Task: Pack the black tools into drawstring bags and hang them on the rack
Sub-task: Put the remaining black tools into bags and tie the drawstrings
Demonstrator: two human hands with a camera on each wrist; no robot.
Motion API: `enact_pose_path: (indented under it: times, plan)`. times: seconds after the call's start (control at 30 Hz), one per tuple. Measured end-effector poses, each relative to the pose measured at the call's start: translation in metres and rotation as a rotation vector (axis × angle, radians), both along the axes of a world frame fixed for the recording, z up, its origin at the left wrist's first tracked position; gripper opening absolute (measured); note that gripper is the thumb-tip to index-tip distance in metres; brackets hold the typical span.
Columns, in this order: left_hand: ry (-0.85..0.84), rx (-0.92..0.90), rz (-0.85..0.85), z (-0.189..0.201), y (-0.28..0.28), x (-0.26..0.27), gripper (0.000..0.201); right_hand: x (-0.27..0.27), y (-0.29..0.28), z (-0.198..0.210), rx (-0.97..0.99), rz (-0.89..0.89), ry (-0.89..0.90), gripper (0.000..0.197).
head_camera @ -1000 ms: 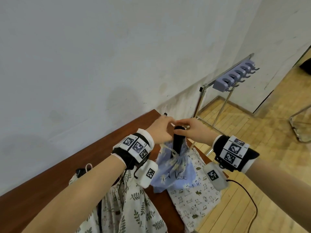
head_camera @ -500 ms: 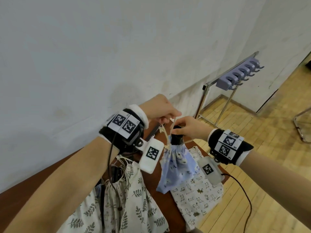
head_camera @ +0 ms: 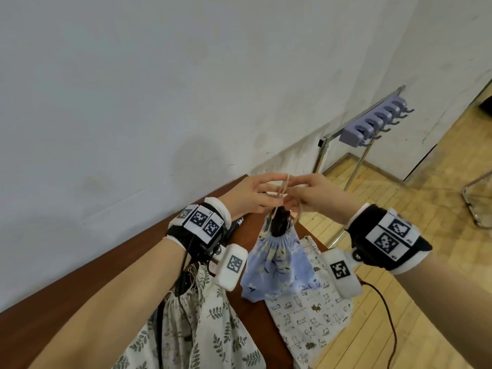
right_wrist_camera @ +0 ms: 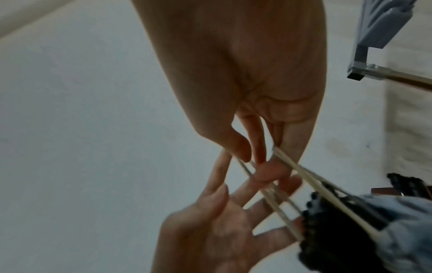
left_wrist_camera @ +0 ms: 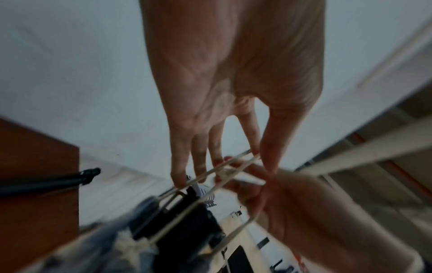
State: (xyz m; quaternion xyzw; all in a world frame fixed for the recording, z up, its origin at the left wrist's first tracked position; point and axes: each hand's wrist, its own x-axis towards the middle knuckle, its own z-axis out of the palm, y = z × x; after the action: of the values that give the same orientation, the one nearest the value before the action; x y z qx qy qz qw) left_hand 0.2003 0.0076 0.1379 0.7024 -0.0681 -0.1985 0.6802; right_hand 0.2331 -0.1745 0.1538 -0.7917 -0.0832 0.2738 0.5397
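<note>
A blue floral drawstring bag (head_camera: 277, 265) hangs from its beige cords (head_camera: 283, 187) just above the table, its mouth gathered around a black tool (head_camera: 279, 222) that pokes out. Both hands meet above it. My right hand (head_camera: 295, 187) pinches the cords between thumb and fingers (right_wrist_camera: 254, 153). My left hand (head_camera: 277, 187) has straight, spread fingers (left_wrist_camera: 217, 147) lying against the cord loops, palm open (right_wrist_camera: 233, 212). The wrist views show the tool (left_wrist_camera: 187, 221) and the bag (right_wrist_camera: 402, 221) below the taut cords. The rack (head_camera: 372, 123), with purple hooks, stands to the far right by the wall.
A leaf-print bag (head_camera: 202, 328) lies under my left forearm and a cat-print bag (head_camera: 306, 315) at the corner of the brown table (head_camera: 80, 294). Another black tool (left_wrist_camera: 46, 182) lies on the table. A black cable (head_camera: 386, 315) trails over the wooden floor.
The left hand, which had pulled a cord up and away, has come back to the right hand. The bag's mouth has drawn tight around the tool, and the bag now hangs from the cords.
</note>
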Motion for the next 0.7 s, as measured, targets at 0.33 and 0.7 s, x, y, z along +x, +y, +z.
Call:
enact_pose_path:
  times: [0.33,0.7]
  plan:
    - [-0.359,0.302,0.025,0.023,-0.014,0.017,0.028,0.001,-0.011,0.02,0.144,0.101,0.022,0.045]
    - [-0.157,0.225,0.034,-0.041,-0.034,-0.003,0.05,-0.016,0.029,0.056,0.314,0.215,-0.071,0.033]
